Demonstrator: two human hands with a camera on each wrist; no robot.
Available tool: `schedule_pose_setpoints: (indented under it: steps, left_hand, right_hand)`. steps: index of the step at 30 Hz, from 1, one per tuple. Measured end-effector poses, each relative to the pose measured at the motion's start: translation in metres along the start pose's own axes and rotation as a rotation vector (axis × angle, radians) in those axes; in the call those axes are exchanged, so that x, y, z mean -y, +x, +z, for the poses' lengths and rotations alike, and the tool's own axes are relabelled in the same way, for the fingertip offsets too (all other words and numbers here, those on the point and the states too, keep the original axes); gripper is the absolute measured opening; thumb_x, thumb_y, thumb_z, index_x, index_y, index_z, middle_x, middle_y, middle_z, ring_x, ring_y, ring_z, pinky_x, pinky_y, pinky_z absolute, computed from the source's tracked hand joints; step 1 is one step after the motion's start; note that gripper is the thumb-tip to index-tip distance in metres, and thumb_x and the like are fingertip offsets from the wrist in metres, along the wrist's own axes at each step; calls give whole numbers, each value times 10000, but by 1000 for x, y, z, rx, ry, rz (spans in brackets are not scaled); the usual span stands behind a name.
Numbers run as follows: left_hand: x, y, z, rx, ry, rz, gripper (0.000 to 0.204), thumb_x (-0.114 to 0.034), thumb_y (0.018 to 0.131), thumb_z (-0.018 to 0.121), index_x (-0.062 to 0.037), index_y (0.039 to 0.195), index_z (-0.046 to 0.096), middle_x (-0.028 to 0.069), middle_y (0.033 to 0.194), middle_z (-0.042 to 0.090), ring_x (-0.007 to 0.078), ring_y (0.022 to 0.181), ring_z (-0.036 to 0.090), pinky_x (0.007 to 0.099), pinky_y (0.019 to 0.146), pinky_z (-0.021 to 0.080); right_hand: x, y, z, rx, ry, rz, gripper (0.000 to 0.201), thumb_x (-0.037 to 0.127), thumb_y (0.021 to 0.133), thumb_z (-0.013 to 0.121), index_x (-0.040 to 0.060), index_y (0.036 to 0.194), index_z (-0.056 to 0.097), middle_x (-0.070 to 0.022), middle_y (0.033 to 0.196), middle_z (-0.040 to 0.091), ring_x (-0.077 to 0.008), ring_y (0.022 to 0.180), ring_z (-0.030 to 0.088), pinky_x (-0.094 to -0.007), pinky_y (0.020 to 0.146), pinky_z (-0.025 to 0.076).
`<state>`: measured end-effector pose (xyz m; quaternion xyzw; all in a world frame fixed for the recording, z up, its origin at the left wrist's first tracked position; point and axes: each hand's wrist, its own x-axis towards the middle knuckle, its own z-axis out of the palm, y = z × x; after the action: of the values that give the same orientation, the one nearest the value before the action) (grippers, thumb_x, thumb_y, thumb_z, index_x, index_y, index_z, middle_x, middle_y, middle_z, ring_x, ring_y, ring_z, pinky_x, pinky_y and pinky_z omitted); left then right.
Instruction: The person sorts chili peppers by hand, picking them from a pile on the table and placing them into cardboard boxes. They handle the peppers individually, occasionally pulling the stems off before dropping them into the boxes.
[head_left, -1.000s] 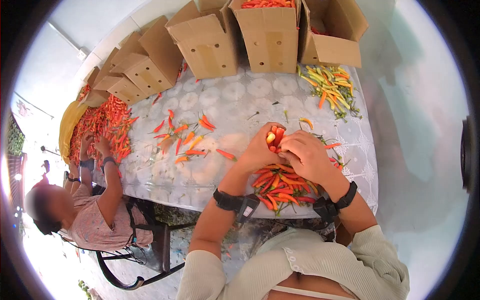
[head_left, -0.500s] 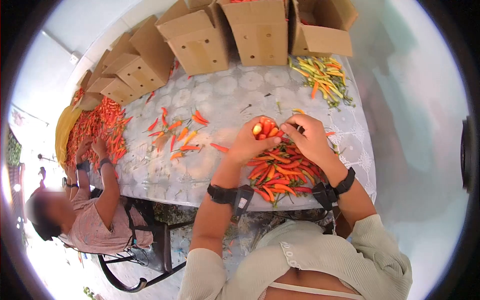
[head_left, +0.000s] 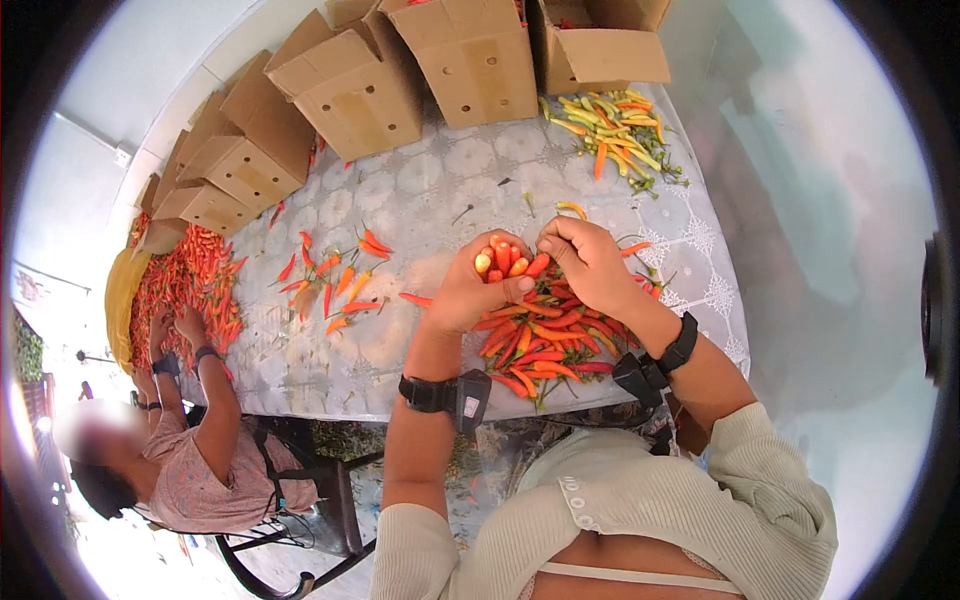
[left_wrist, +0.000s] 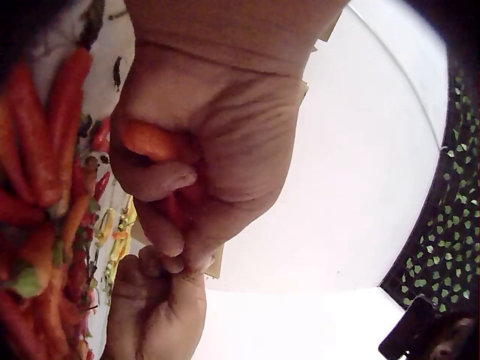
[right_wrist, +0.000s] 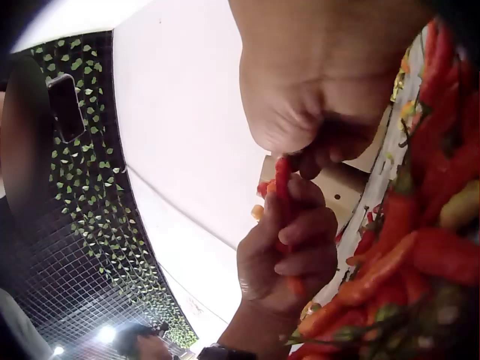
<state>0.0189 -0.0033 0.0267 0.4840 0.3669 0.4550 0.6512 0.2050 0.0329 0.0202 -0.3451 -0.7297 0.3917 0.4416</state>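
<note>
My left hand (head_left: pixel 466 292) grips a small bunch of red and orange chili peppers (head_left: pixel 503 256), their pale ends showing above its fingers. In the left wrist view, its fingers curl around an orange pepper (left_wrist: pixel 150 141). At the bunch's right side, my right hand (head_left: pixel 592 268) has thumb and fingertips together at the end of one red pepper (right_wrist: pixel 283 184), which stands up from the left hand in the right wrist view. Just below both hands lies a heap of red and orange chili peppers (head_left: pixel 550 345) with green stems.
Yellow and green chilies (head_left: pixel 625 135) lie at the far right. Loose peppers (head_left: pixel 335 280) are scattered left of my hands. Cardboard boxes (head_left: pixel 470 70) line the table's back edge. At the left, another person (head_left: pixel 200 430) sits with both hands at a big red pile (head_left: pixel 190 290).
The head view has shifted, so the table and boxes appear farther left. My hands, overlapping at first, have drawn slightly apart, the right hand's fingertips staying at the bunch's edge.
</note>
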Motion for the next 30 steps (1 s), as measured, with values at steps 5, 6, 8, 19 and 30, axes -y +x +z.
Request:
schedule_pose_setpoints:
  steps: [5, 6, 8, 19, 30]
  left_hand:
    - [5, 1, 1, -10, -56, 39, 350, -37, 736, 743, -43, 1006, 521, 50, 810, 580, 65, 570, 509, 168, 420, 346]
    - [6, 1, -2, -11, -70, 29, 353, -37, 737, 739, -43, 1011, 516, 59, 812, 581, 69, 570, 508, 166, 415, 343]
    - [7, 0, -6, -30, -127, 16, 359, -18, 738, 719, -44, 1026, 507, 63, 836, 573, 71, 582, 496, 168, 410, 338]
    - [4, 1, -20, -164, -617, 109, 311, -8, 787, 633, -72, 1063, 506, 15, 788, 504, 75, 588, 441, 166, 391, 289]
    - [2, 4, -25, -292, -549, 41, 172, -57, 821, 619, -66, 973, 538, 33, 770, 550, 101, 584, 510, 176, 392, 302]
  right_hand:
    - [2, 0, -7, 12, 68, 93, 154, 151, 874, 597, 2, 839, 601, -95, 714, 589, -200, 657, 555, -319, 625, 435]
    - [1, 0, -7, -8, 99, 104, 153, 150, 873, 601, 2, 837, 604, -83, 711, 589, -184, 659, 554, -312, 630, 437]
    - [-3, 5, -17, -148, 118, 126, 164, 171, 871, 610, 9, 849, 618, -59, 707, 592, -169, 673, 560, -296, 645, 443]
    - [-35, 9, -67, -373, -385, 103, 241, 126, 743, 698, 103, 977, 647, -98, 918, 603, -247, 825, 596, -344, 724, 477]
    - [-11, -2, -10, 255, -539, -95, 207, 207, 720, 719, 40, 831, 666, -107, 842, 581, -311, 889, 547, -393, 791, 442]
